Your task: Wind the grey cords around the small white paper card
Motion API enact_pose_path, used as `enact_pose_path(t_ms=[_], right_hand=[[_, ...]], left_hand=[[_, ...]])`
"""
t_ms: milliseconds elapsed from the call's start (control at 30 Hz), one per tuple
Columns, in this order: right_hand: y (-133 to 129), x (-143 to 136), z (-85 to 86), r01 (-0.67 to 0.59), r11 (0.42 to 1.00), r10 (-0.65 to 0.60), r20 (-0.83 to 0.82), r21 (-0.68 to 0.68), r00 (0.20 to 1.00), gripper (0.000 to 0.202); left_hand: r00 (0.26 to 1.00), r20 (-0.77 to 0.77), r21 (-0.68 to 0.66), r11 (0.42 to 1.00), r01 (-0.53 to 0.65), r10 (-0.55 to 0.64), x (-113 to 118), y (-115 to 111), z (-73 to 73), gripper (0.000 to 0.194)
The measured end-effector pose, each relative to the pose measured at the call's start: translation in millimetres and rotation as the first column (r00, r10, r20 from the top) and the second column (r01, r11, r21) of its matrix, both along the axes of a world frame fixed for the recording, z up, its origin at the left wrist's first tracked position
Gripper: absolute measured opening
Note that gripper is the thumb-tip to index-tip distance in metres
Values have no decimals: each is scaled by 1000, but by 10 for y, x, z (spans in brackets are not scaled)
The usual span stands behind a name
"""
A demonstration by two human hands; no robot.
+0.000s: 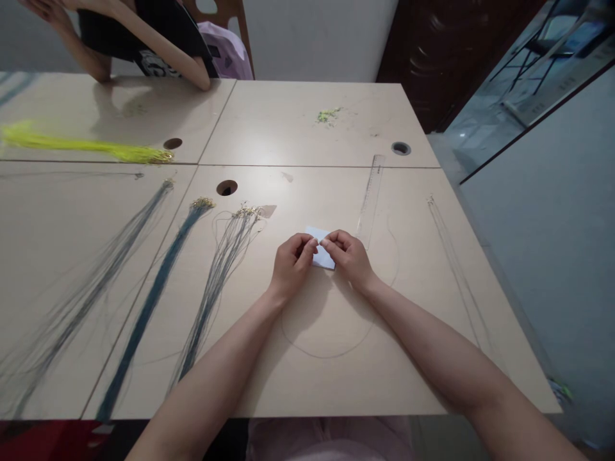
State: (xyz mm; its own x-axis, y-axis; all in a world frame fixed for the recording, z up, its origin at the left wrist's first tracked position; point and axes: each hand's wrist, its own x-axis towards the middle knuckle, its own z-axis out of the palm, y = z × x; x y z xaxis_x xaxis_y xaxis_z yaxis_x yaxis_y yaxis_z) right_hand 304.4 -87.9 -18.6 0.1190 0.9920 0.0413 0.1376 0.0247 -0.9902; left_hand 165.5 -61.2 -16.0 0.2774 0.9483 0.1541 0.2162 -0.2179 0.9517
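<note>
My left hand [295, 259] and my right hand [350, 256] meet at the middle of the table, each pinching with thumb and fingertips. Between the fingertips is a tiny pale piece, too small to make out. A thin grey cord [331, 356] curves in a wide loop on the tabletop below and right of my hands, appearing to lead up to them; its ends are hidden. Right beneath my fingers lies a small white card or pad [324, 258], partly covered by them. A clear ruler [371, 195] rests just beyond my right hand.
Left are grey cord bundles [218, 275] [110, 272], a teal bundle [161, 285], and a yellow bundle [86, 146], with metallic ends. More cords [454, 256] lie right. Green scraps [328, 115] and cable holes [227, 187] [401, 148] dot the table. Another person's forearm [163, 48] rests opposite.
</note>
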Motion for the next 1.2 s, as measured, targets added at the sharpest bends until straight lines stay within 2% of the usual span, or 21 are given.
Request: enact_pose_path(t_ms=[400, 633, 733, 900, 1200], right_hand=[[-4, -3, 5, -34, 999, 33, -30, -15, 999, 21], [6, -7, -29, 0, 1000, 0, -4, -6, 1000, 22], [10, -7, -45, 10, 1000, -10, -4, 12, 1000, 21], [14, -7, -56, -1, 1000, 0, 23, 30, 1000, 20], [19, -4, -64, -36, 995, 33, 40, 97, 999, 19]], left_hand=[[999, 47, -56, 998, 1, 2, 3, 7, 9, 23], [998, 65, -74, 997, 21, -16, 6, 5, 20, 23], [990, 131, -140, 987, 78, -60, 2, 11, 28, 22], [952, 294, -293, 939, 180, -90, -6, 32, 4, 19], [926, 374, -407, 889, 211, -49, -1, 36, -5, 14]])
